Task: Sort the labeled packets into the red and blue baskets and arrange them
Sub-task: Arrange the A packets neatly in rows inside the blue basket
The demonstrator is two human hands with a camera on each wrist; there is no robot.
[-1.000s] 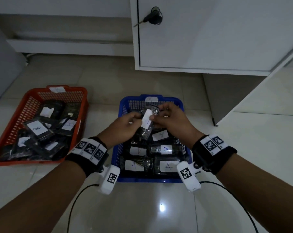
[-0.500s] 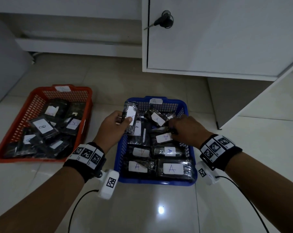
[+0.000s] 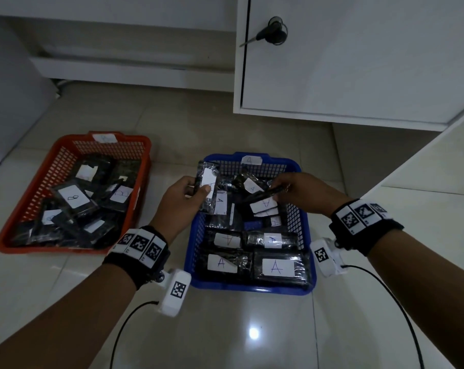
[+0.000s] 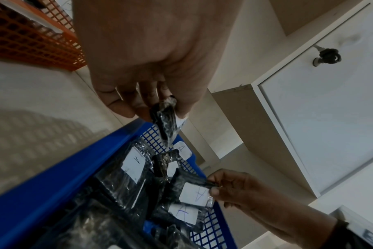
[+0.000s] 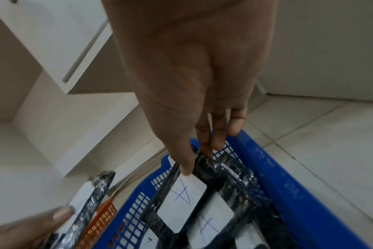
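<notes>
A blue basket [image 3: 252, 287] tagged A holds several black wrapped packets with white A labels, some laid in rows at its near end. The red basket [image 3: 52, 250] to its left holds a loose heap of packets labelled B. My left hand [image 3: 196, 190] grips one labelled packet [image 3: 208, 182] upright over the blue basket's far left corner, also seen as a packet [image 4: 164, 121] in the left wrist view. My right hand [image 3: 278, 191] pinches the edge of an A packet [image 3: 262, 199] lying in the basket's far half; thumb and fingers clamp this packet [image 5: 185, 193].
A white cabinet with a key in its lock [image 3: 273, 34] stands just behind the blue basket, its side panel coming down at the right. Both baskets sit on glossy pale floor tiles. Wrist camera cables trail on the floor near me.
My hands have separated. The left carried its packet to the basket's left side and holds it upright. The right dropped into the basket and pinched another A packet, tilting its edge up.
</notes>
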